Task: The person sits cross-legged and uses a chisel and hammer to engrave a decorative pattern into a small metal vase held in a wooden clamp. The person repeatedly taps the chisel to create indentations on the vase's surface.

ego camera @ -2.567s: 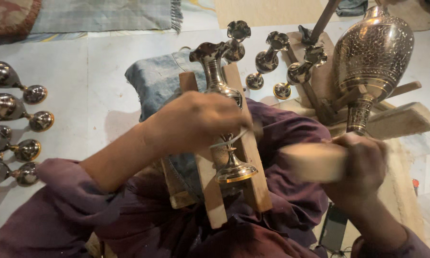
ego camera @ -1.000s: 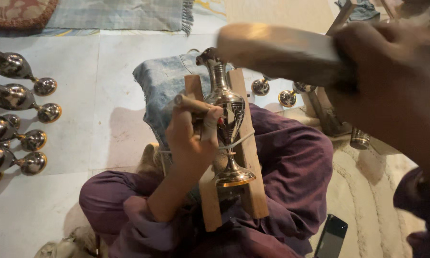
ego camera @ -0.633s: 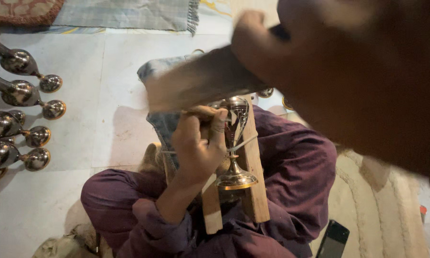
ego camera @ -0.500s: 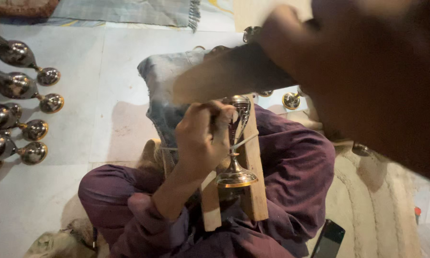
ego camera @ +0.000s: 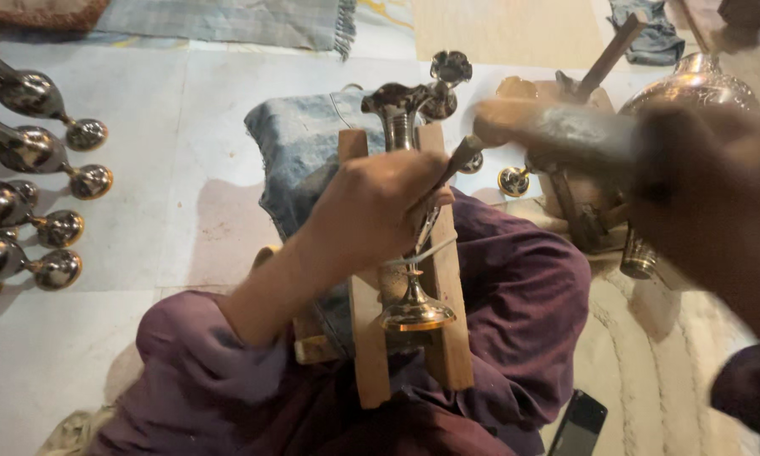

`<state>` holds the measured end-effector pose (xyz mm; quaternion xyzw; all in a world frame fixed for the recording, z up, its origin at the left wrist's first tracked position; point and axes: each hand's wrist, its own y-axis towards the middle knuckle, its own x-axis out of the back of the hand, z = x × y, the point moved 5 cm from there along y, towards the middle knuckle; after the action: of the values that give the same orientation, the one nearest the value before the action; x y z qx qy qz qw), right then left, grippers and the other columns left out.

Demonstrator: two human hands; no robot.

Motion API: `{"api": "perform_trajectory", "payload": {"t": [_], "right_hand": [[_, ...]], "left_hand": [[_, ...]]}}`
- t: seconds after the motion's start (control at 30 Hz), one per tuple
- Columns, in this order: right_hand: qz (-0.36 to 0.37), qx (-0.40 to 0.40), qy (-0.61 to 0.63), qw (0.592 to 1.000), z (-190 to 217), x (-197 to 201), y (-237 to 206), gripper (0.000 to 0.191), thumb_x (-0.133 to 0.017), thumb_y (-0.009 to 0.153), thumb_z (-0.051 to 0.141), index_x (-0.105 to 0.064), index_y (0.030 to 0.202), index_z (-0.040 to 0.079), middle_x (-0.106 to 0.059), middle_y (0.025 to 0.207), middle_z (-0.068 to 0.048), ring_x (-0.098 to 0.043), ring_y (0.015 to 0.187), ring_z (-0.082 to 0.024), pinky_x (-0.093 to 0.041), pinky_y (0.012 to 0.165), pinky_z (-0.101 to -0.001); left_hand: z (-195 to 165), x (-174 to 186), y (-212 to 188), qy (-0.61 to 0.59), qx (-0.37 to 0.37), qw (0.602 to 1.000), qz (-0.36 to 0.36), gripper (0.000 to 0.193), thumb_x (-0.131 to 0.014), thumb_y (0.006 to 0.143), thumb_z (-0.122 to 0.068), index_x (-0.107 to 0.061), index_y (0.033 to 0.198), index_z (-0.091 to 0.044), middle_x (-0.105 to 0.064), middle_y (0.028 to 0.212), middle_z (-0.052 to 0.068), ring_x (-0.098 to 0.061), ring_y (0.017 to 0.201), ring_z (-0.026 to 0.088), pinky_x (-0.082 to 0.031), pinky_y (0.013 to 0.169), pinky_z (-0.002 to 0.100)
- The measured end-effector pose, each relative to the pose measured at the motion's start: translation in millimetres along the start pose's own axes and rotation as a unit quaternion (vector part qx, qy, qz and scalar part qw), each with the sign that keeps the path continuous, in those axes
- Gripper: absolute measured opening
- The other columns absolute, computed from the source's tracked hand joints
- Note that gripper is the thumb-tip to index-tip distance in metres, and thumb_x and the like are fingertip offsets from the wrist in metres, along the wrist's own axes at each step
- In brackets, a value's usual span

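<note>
Head view: my left hand (ego camera: 380,211) grips a thin chisel (ego camera: 456,165), tip on the brass vase (ego camera: 405,219) lying in the wooden cradle (ego camera: 439,338) across my lap. My right hand (ego camera: 692,194), raised and blurred, is clenched around a mallet (ego camera: 557,135). Best to keep the chisel steady and strike squarely. More vases (ego camera: 34,160) lie on the floor.

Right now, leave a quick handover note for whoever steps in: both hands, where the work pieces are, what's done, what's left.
Left hand: presses a thin chisel-like tool against the small metal vase.
Right hand: grips a mallet, blurred, raised near the tool's top end.
Vase lies in a wooden cradle on the lap, tied down with a cord.
Done: cannot tell how far the surface is worked; the hand hides it.
Left: similar vases lie in a row on the floor at left; a larger patterned vase stands at right.
</note>
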<state>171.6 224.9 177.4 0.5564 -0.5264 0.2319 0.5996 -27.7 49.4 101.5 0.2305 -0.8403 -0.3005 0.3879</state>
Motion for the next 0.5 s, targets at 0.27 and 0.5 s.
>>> {"api": "perform_trajectory", "payload": {"t": [0.27,0.5], "right_hand": [[-0.147,-0.134,0.153,0.968,0.8,-32.7,-58.9,0.046,-0.087,0.092,0.019,-0.054,0.12,0.003,-0.066,0.096,-0.016,-0.069,0.081,-0.03,-0.056,0.07,-0.0433],[-0.181,-0.222,0.239,0.928,8.6,-77.7,-107.7,0.022,-0.079,0.1,0.015,-0.063,0.11,0.005,-0.067,0.091,-0.013,-0.068,0.078,-0.029,-0.055,0.072,-0.0378]], "left_hand": [[3.8,-15.5,27.3,0.042,-0.058,0.973,0.218,0.015,-0.072,0.092,-0.013,-0.06,0.098,-0.006,-0.066,0.076,0.007,-0.07,0.068,0.023,-0.054,0.062,0.04],[-1.8,-31.7,34.1,0.094,-0.061,0.922,0.37,0.035,-0.06,0.09,0.004,-0.062,0.117,-0.018,-0.07,0.09,0.001,-0.071,0.082,0.02,-0.06,0.07,0.035]]}}
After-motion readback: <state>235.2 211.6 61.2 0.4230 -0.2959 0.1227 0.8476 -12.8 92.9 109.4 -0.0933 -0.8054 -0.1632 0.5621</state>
